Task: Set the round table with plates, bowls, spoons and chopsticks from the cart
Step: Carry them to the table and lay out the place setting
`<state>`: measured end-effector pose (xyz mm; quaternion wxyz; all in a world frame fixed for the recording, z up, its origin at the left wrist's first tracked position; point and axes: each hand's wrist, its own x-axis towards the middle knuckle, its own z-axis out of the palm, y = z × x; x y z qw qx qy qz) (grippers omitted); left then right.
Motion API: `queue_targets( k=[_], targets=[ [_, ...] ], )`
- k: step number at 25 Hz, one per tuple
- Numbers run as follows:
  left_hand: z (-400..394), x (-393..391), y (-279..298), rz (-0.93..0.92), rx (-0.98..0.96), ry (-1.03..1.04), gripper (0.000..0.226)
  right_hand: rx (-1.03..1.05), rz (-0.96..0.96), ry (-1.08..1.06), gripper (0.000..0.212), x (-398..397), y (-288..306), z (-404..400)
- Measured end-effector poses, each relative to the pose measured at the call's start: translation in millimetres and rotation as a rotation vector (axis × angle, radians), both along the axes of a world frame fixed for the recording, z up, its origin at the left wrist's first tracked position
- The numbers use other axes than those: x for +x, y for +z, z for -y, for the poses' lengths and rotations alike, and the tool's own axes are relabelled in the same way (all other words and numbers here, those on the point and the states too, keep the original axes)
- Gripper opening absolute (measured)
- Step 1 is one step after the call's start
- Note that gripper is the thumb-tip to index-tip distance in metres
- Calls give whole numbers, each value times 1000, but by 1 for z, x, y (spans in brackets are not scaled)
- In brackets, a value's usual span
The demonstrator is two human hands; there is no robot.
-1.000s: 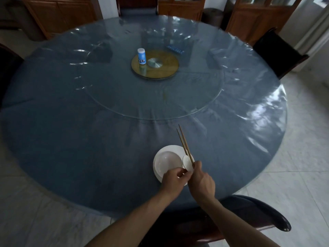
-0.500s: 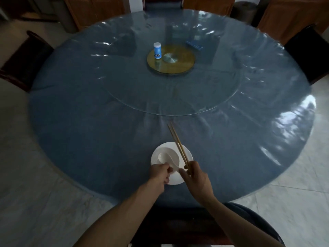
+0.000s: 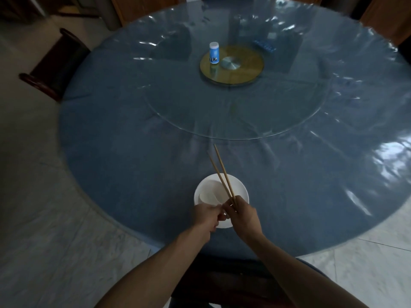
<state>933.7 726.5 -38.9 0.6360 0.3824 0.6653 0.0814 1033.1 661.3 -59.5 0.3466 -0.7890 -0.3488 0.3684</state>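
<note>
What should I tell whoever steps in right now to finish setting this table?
Right hand: holds the chopsticks by their near ends, tips pointing out over the plate.
Left hand: fingers curled at the plate's near edge, apparently on the spoon handle; the grip itself is hidden.
Place setting: the plate lies near the round table's near edge, with a bowl on it and the spoon in the bowl.
Done: plate, bowl and spoon at this seat.
Left: lay down the chopsticks, then set the other seats. The cart is out of view.
</note>
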Motion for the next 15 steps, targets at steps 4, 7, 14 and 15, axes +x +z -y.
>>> queue_targets(
  k=[4, 7, 14, 15],
  targets=[
    [1, -2, -1, -18, -16, 1, 17, -27, 148, 62, 21, -1, -2, 7],
    [3, -1, 1, -26, -20, 10, 18, -63, 232, 114, 26, 0, -1, 9],
    [10, -11, 6, -10, 89, -125, 22, -79, 279, -47, 32, 21, 1, 19],
    [15, -14, 5, -19, 119, -211, 24, -109, 206, -96, 34, 29, -3, 21]
  ],
)
